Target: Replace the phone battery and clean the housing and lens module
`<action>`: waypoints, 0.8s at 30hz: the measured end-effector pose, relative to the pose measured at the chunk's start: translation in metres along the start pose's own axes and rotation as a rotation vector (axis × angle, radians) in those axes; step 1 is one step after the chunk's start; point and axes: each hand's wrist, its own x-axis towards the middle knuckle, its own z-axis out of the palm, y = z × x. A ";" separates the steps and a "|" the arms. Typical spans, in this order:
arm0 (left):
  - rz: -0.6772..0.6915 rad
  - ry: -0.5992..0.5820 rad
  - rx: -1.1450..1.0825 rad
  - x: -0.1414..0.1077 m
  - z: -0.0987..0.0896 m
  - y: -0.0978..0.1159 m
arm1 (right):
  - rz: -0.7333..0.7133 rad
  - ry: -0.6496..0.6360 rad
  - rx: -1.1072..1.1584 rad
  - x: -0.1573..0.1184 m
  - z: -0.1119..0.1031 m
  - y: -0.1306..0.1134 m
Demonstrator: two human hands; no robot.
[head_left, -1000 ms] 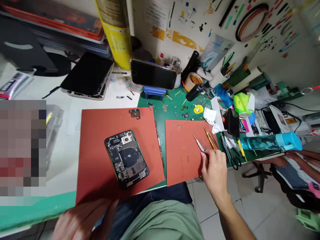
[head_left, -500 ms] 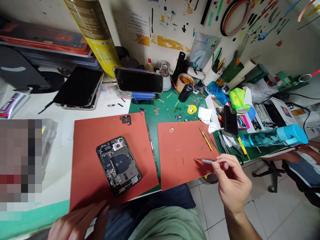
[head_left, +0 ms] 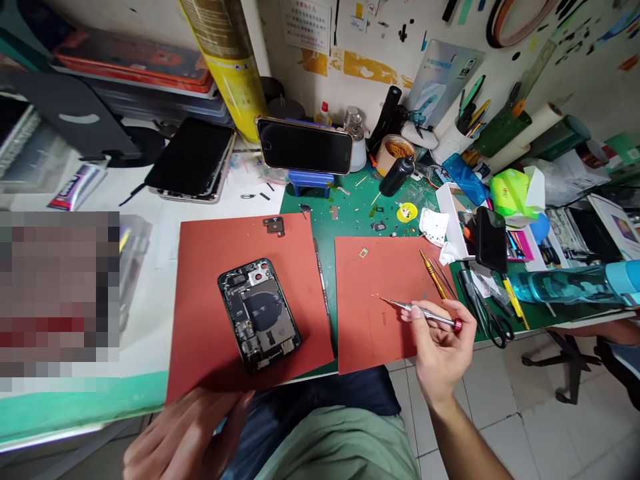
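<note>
A precision screwdriver [head_left: 423, 312] with a silver shaft and a red end cap is pinched in my right hand [head_left: 443, 350]. Its thin tip points left, close beside several tiny pale specks [head_left: 375, 295] on the right red mat [head_left: 360, 340]. My left hand [head_left: 187, 433] rests at the near edge of the left red mat [head_left: 200, 267], fingers stretched out and nothing visible in them. Just beyond that hand lies an opened phone [head_left: 260, 313], its inner boards and round coil showing. A small dark camera-like part [head_left: 274, 226] sits at this mat's far edge.
A metal pry tool [head_left: 323, 283] lies between the mats. Golden tweezers-like tools [head_left: 433, 273] rest at the right mat's edge, near scissors [head_left: 499, 328] and a blue bottle [head_left: 565, 285]. Behind stand a propped phone [head_left: 306, 147] and a yellow can [head_left: 235, 87].
My right hand has moved left over the right mat, bringing the screwdriver tip near the tiny specks. The view has shifted left. My left hand stays by the mat's near edge.
</note>
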 end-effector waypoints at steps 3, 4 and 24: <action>0.069 -0.040 0.085 0.007 0.002 0.003 | 0.005 -0.021 0.003 0.001 0.002 0.004; 0.065 -0.045 0.078 0.009 0.002 0.004 | 0.007 -0.028 0.004 0.001 0.002 0.005; -0.273 -0.127 -0.440 0.040 -0.008 0.015 | 0.191 -0.568 0.335 -0.053 0.067 -0.022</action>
